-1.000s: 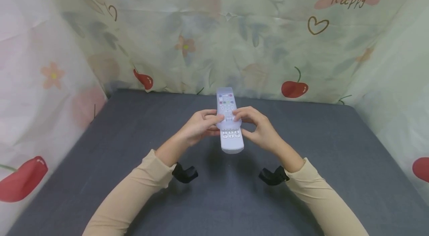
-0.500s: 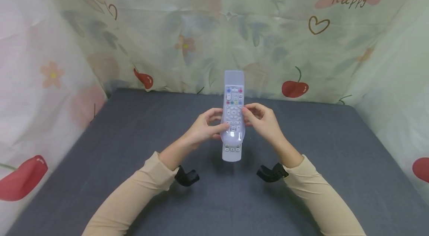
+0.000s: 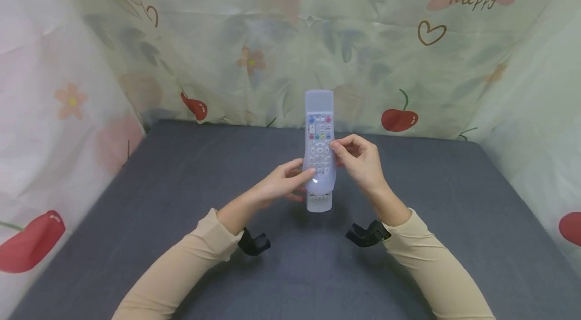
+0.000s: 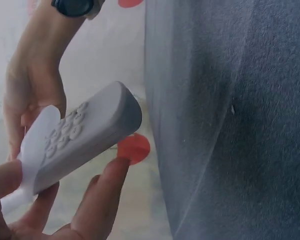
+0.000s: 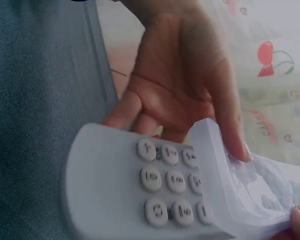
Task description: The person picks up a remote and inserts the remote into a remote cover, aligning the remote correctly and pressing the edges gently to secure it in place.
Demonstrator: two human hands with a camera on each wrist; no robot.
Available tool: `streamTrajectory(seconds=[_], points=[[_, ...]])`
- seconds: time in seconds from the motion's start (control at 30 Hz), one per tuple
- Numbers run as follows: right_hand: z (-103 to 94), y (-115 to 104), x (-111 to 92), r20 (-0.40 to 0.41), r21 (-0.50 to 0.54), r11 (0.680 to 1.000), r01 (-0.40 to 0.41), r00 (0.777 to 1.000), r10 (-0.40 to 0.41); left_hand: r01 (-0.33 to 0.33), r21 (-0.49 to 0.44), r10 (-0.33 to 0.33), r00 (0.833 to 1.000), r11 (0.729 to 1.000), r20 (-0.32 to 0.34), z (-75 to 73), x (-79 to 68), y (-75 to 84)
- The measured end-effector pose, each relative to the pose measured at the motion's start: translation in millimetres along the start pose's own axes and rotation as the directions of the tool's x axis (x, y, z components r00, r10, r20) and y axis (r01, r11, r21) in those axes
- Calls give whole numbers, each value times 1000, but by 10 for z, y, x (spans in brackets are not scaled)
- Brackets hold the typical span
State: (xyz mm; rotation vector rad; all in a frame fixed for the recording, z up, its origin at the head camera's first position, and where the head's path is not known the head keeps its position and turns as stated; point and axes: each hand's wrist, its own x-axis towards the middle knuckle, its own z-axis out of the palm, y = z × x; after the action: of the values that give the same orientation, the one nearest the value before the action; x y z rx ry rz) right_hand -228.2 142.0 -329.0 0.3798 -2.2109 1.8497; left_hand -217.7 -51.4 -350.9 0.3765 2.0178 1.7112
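Note:
A white remote control (image 3: 320, 204) is held up above the table, nearly upright, its keys facing the head camera. A translucent cover (image 3: 319, 101) is over most of it. The bare lower end with its number keys (image 5: 175, 181) sticks out of the cover's opening. My left hand (image 3: 278, 184) grips the covered remote from the left, thumb on the front, other fingers behind. On the right edge, my right hand (image 3: 363, 161) pinches the cover about halfway up, thumb in front. In the left wrist view, the cover's lip (image 4: 40, 130) stands off the key face.
Below the hands lies a dark grey tabletop (image 3: 290, 269). Printed curtains (image 3: 290, 32) enclose it at the back and both sides. Black camera mounts (image 3: 254, 243) are strapped at both wrists.
The remote has risen and tipped upright, and less of its bare end shows in the head view. My right fingers have shifted from the cover's front to its right edge.

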Motion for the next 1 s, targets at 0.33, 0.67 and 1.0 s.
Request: streamTrajectory(seconds=[0.33, 0.67, 1.0], points=[[44, -26, -18, -79, -21, 999, 50, 996, -51, -2, -75, 11, 994, 997, 112, 88, -37, 1], [94, -33, -27, -145, -76, 994, 80, 985, -91, 28, -139, -6, 987, 990, 160, 122, -20, -25], [111, -34, -12, -160, -63, 993, 100, 981, -109, -27, -155, 33, 999, 988, 34, 101, -16, -16]])
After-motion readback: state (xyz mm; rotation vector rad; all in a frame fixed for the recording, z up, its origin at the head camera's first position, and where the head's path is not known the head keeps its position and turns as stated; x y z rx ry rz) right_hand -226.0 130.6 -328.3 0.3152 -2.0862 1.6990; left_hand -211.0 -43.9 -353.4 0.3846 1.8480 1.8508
